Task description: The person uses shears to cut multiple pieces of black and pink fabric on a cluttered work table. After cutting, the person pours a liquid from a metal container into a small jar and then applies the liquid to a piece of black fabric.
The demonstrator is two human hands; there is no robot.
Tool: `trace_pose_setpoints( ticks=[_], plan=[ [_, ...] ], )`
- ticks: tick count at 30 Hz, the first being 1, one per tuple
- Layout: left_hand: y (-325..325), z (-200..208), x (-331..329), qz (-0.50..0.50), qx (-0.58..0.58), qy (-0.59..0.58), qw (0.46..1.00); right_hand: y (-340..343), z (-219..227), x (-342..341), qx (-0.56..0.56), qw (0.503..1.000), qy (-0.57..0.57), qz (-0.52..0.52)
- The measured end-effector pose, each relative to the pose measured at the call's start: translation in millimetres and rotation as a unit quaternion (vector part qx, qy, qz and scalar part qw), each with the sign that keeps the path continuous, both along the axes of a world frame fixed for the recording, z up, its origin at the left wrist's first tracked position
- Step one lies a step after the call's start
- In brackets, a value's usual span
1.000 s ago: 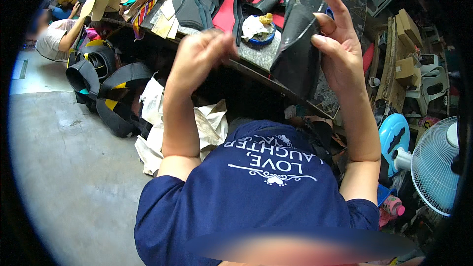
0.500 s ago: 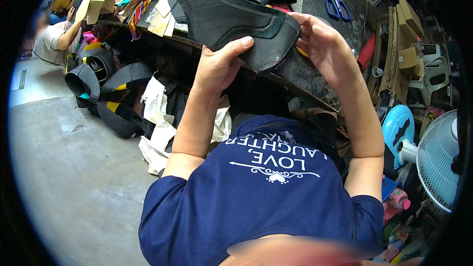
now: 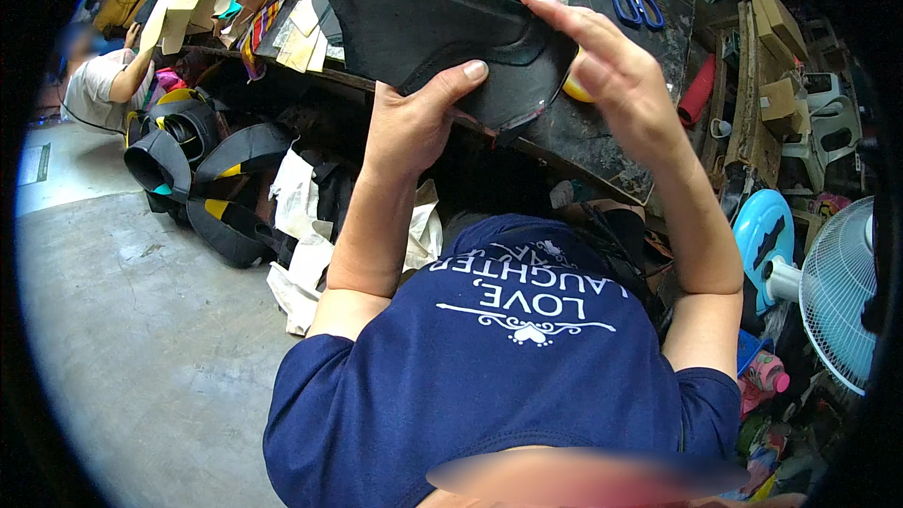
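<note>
A shaped black panel [image 3: 423, 23], with a stitched-looking or raised curved band across it, is held up over the front edge of the worktable. My left hand [image 3: 419, 122] grips its lower edge, thumb on the face and the other fingers hidden behind it. At the panel's right edge, my right hand [image 3: 616, 75] has its fingers stretched out, fingertips touching or very near the upper edge. Just beside that palm shows a small yellow and white rounded thing [image 3: 577, 85], partly covered, whose kind I cannot make out.
Blue-handled scissors [image 3: 638, 5] lie on the dark worktable [image 3: 602, 146]. Cardboard-like pieces [image 3: 193, 0] stack at its left. Black bands with yellow patches [image 3: 235, 226] pile on the floor. A fan [image 3: 837, 296] stands at my right. Another person [image 3: 99, 85] sits at far left.
The panel has moved slightly up and left with my left hand. My right hand has straightened its fingers along the panel's edge, and more of the yellow thing shows.
</note>
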State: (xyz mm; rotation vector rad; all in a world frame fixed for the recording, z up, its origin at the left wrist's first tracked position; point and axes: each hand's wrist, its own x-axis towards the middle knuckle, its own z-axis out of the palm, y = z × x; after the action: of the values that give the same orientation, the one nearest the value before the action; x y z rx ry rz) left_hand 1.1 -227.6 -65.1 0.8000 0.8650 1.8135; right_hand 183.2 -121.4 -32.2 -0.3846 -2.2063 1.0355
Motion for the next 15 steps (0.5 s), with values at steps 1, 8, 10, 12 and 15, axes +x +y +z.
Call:
trace_pose_setpoints(
  ticks=[1, 8, 10, 12, 15],
  plan=[
    [0, 1, 1, 0.0, -0.001, -0.009, 1.0, 0, -1, 1, 0.08, 0.996, -0.023, -0.025],
    [2, 4, 3, -0.021, 0.003, -0.029, 0.999, 10, -7, 6, 0.335, 0.934, -0.076, -0.1],
    [3, 4, 5, -0.014, -0.008, -0.036, 0.999, 12, -6, 8, 0.388, 0.91, -0.084, -0.119],
    [4, 4, 7, -0.015, -0.014, -0.043, 0.999, 13, -4, 10, 0.42, 0.891, -0.104, -0.135],
    [4, 4, 9, -0.003, -0.024, -0.056, 0.998, 11, -1, 14, 0.46, 0.869, -0.117, -0.14]
  ],
)
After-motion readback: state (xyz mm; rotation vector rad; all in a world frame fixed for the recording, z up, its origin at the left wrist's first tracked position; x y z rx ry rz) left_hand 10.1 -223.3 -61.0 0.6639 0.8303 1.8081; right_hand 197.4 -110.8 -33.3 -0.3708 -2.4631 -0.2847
